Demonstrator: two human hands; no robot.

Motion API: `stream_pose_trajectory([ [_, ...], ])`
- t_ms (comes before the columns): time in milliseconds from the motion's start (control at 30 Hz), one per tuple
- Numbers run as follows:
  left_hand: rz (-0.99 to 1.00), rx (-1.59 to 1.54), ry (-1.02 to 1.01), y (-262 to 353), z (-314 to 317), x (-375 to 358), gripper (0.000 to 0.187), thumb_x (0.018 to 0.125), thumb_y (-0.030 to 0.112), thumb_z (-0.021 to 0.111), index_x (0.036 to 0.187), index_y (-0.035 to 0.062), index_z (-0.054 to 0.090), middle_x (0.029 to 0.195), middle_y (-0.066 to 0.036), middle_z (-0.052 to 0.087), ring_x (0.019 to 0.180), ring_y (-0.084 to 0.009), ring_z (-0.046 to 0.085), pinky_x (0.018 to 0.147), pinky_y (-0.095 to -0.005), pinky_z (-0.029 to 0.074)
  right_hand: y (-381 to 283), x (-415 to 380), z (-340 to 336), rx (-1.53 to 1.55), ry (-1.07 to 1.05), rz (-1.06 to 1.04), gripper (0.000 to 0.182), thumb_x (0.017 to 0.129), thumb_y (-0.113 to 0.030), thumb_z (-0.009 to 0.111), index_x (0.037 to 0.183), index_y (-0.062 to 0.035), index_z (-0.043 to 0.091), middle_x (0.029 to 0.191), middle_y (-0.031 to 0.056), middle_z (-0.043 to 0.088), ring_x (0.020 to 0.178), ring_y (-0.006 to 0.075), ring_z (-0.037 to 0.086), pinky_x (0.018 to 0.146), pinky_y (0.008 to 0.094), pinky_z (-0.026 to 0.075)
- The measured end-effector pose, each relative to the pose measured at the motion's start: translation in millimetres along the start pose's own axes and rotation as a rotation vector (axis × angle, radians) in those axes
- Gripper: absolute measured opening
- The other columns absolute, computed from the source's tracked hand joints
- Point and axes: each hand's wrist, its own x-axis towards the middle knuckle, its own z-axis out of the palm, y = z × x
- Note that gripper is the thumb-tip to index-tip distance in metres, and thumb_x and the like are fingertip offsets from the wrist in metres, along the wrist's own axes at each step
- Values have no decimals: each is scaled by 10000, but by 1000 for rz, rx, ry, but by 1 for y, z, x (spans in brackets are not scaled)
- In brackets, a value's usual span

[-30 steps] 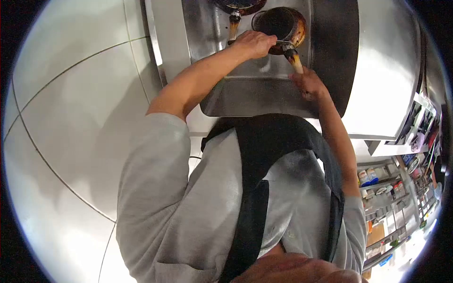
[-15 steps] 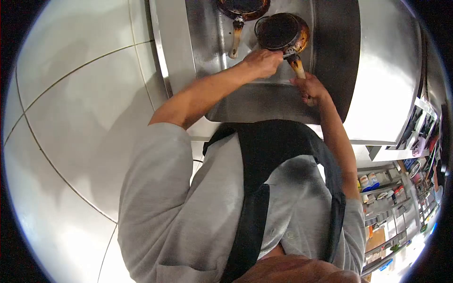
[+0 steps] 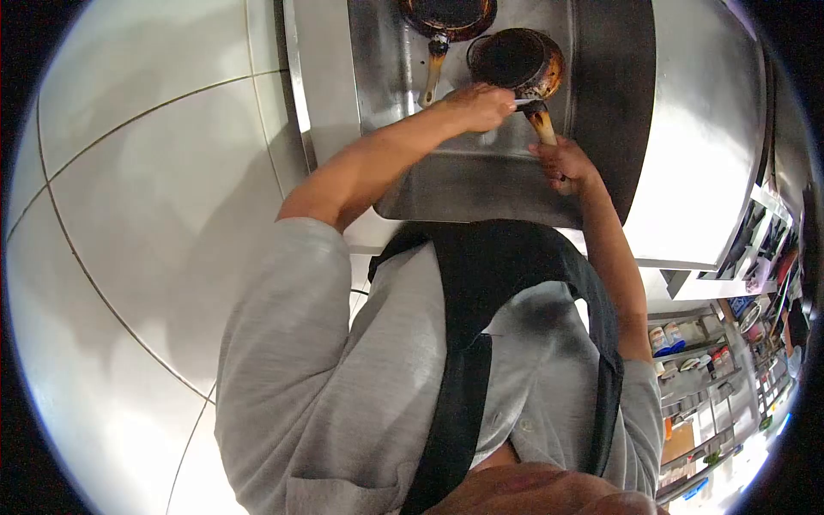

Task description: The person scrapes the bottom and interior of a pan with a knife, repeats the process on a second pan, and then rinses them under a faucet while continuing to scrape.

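Over sink [image 3: 472,190], gripping scorched pan [image 3: 513,62] by handle [image 3: 542,128] with right hand [image 3: 566,162]; clutching thin, partly hidden tool [image 3: 524,102] in left hand [image 3: 483,108].

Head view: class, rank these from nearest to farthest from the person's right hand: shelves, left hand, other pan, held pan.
1. Held pan: its handle is in the right hand.
2. Left hand: to the left, close to the held pan's handle.
3. Other pan: farther left, in the sink.
4. Shelves: background, right side.
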Motion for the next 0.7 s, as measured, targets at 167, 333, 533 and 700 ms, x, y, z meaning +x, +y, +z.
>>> stream_pose_trajectory([
  [167, -82, 181, -74, -17, -25, -29, 267, 908, 311, 516, 885, 55, 589, 818, -190, 632, 825, -388, 623, 715, -470, 481, -6, 0, -8, 6, 9, -36, 300, 845, -258, 700, 908, -118, 442, 522, -69, 420, 371, 47, 373, 327, 247, 348],
  [333, -343, -477, 389, 13, -96, 26, 201, 874, 250, 572, 797, 69, 609, 637, -73, 588, 441, -137, 502, 411, -320, 419, -4, 16, -16, -70, 136, -91, 296, 852, -297, 687, 849, -113, 455, 577, -45, 448, 444, 64, 420, 383, 271, 385],
  [533, -351, -1153, 316, -39, -201, 142, 256, 932, 163, 481, 745, 12, 568, 620, -103, 566, 387, -182, 448, 351, -321, 378, 12, 59, -36, -295, 337, -50, 260, 864, -267, 662, 839, -98, 466, 656, 22, 498, 545, 139, 488, 491, 346, 436],
  [700, -241, -916, 274, -5, -235, 106, 250, 917, 182, 488, 812, -15, 601, 670, -129, 603, 464, -198, 532, 380, -330, 409, 30, 88, -51, -649, 441, -116, 243, 856, -216, 652, 943, -14, 549, 795, 80, 578, 625, 183, 535, 592, 369, 462],
])
